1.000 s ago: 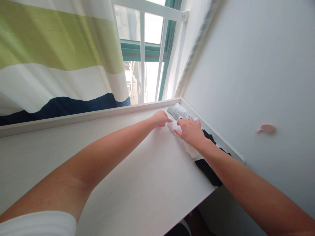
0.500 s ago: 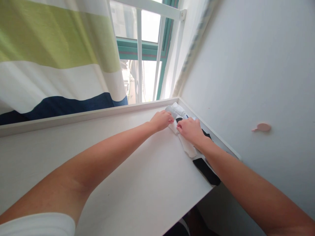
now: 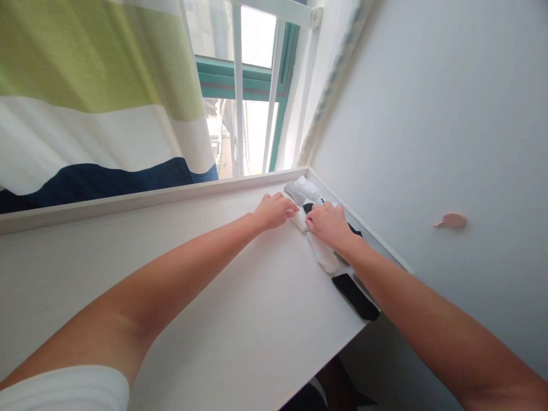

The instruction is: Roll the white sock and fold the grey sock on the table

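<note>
White sock (image 3: 320,255) — under left hand (image 3: 274,210), right hand (image 3: 327,224)

Daylight pours in through the window (image 3: 252,91) at the upper centre of the frame, where the panes are blown out to near white. The striped curtain (image 3: 94,97) in the upper left glows softly with light coming through it. The wall (image 3: 449,114) on the right and the white table (image 3: 240,308) are evenly and brightly lit, with only faint, soft shadows under the forearms. Straight lines bend toward the edges from the wide lens. Focus is fairly sharp throughout, slightly soft at the far corner.
</note>
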The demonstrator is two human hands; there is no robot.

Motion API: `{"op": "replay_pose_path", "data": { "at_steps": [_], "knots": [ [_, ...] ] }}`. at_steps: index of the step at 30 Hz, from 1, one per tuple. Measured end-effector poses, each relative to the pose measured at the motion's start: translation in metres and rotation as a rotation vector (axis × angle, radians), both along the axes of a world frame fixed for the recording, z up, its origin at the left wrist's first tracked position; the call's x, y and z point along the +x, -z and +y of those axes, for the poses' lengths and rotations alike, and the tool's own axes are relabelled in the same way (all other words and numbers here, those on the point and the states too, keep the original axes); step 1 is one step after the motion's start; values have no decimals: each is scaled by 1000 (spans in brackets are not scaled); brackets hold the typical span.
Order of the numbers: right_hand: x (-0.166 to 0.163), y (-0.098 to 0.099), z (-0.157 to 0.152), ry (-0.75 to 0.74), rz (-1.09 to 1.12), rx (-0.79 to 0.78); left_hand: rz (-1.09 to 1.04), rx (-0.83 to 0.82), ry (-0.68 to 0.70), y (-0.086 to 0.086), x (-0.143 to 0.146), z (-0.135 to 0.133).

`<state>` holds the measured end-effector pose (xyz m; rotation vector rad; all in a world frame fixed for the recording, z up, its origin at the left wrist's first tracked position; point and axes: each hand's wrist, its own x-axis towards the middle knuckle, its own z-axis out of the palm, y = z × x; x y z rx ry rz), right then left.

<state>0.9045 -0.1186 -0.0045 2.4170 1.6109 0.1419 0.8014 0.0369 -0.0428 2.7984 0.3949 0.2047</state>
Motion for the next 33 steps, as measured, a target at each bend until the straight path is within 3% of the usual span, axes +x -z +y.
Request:
{"op": "replay_pose_path", "data": {
  "at_steps": [9, 24, 33],
  "knots": [
    [-4, 0, -7, -20, -4, 116, -93, -12, 24, 0, -7, -3],
    [-6, 3, -8, -27, -19, 123, -100, 53, 79, 2, -11, 0],
    [-13, 2, -9, -18, -48, 114, -79, 54, 62, -6, -19, -1]
  ]
}}
